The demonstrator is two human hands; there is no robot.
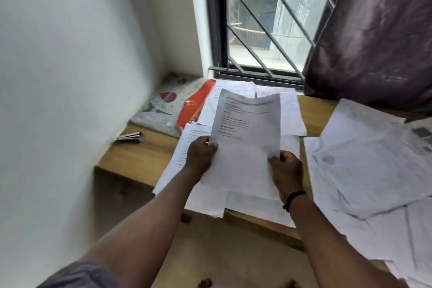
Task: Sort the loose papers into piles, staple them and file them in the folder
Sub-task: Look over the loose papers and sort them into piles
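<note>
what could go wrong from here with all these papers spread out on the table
1. The sheet held up by the left hand and right hand is already bowed at its top edge; a tight pinch could crease it.
2. The pile under the hands overhangs the table edge, so a nudge might slide pages to the floor.
3. The heap on the right lies fanned and overlapping, so pages could get mixed into the wrong pile.

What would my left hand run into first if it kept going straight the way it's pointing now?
Probably the red folder. The left hand, holding the sheet, points up-table toward it, over loose papers; depth is unclear.
</note>
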